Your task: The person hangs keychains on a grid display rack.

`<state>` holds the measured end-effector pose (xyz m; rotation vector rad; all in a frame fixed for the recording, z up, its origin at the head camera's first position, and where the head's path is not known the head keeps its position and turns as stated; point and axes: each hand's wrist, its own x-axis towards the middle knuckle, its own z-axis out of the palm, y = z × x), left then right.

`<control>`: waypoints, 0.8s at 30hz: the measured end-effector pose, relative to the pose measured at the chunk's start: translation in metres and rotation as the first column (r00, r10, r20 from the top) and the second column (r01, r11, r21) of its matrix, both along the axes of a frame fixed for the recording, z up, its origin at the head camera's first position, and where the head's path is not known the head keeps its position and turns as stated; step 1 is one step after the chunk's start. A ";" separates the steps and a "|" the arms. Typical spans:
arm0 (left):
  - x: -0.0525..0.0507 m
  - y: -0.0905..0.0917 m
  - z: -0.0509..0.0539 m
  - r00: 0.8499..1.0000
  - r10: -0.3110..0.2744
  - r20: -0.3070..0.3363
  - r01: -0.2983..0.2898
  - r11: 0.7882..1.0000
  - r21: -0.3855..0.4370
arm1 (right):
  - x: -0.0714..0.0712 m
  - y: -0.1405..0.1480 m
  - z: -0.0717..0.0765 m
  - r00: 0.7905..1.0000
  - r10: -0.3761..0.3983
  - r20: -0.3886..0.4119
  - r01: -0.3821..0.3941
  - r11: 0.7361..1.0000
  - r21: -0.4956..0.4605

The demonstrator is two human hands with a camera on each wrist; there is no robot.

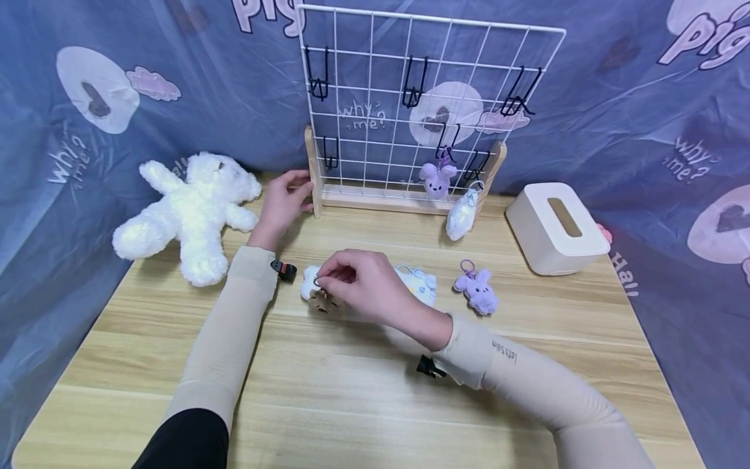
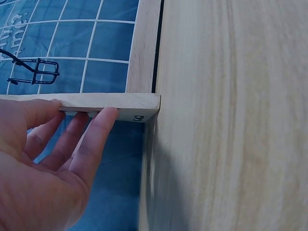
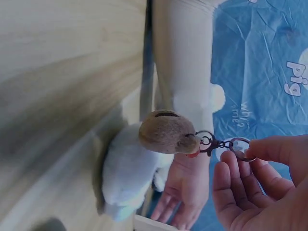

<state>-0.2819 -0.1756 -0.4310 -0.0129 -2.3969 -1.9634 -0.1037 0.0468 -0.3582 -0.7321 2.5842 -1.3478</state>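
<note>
My left hand [image 1: 284,205] is at the left end of the white wire grid rack [image 1: 375,98]. Its thumb and fingers grip the wooden side post [image 2: 110,100], as the left wrist view shows. Over the table, my right hand [image 1: 372,283] pinches the metal ring [image 3: 243,149] of a small brown plush keychain [image 3: 166,132], which dangles from its clasp. Behind the brown plush lies a white plush keychain [image 1: 308,281], partly covered in the head view. A white-and-blue plush keychain [image 1: 423,286] lies beyond the right hand, partly hidden by it.
Black hooks [image 1: 413,85] are spread over the grid. A purple bunny keychain [image 1: 437,181] and a pale blue-white plush keychain [image 1: 461,216] hang at its lower right. Another purple bunny keychain [image 1: 480,293] lies on the table. A big white plush [image 1: 196,215] sits left, a tissue box [image 1: 541,244] right.
</note>
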 end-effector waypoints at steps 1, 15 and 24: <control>0.000 0.000 0.000 1.000 0.000 -0.002 0.000 1.000 0.001 | -0.001 0.000 0.001 1.000 -0.003 -0.001 0.003 1.000 0.001; 0.001 -0.002 0.001 1.000 0.001 0.002 -0.001 1.000 0.001 | -0.025 0.001 0.015 0.997 -0.067 0.032 0.068 0.997 -0.027; 0.000 -0.001 0.000 1.000 -0.004 0.008 0.004 1.000 0.001 | -0.041 0.002 0.018 0.994 -0.107 0.035 0.108 0.994 -0.011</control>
